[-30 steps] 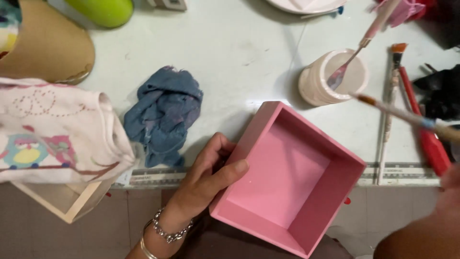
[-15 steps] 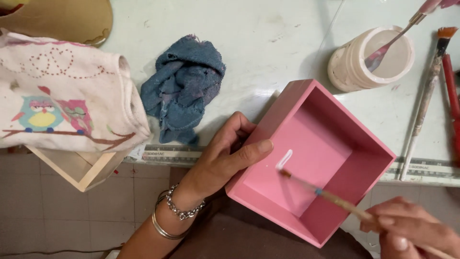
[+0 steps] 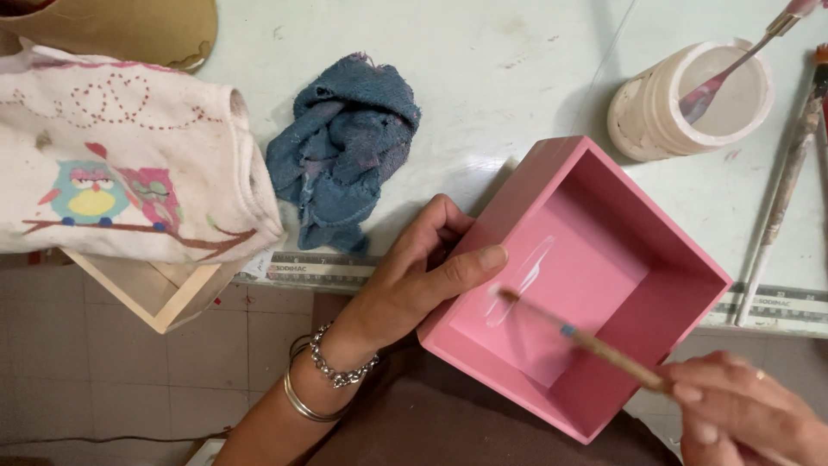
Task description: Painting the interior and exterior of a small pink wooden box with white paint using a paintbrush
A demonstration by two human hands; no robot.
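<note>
A pink open wooden box point(image 3: 595, 216) sits tilted at the table's front edge. My left hand point(image 3: 414, 276) grips its left wall, thumb over the rim. My right hand point(image 3: 746, 418), at the lower right, holds a thin paintbrush point(image 3: 595, 345) whose tip touches the inside of the box's left wall, where a pale wet streak point(image 3: 522, 276) shows. Bracelets circle my left wrist.
A crumpled blue rag point(image 3: 345, 160) lies left of the box. A white cloth with an owl picture point(image 3: 121, 181) covers a bare wooden box point(image 3: 159, 302). A white cup point(image 3: 668, 103) holds a brush; another brush point(image 3: 785, 190) lies at the right. A ruler point(image 3: 319, 269) runs along the table edge.
My right hand brought the brush from above the table down into the box and moved its tip along the left inner wall, leaving a wet streak. My left hand kept its grip.
</note>
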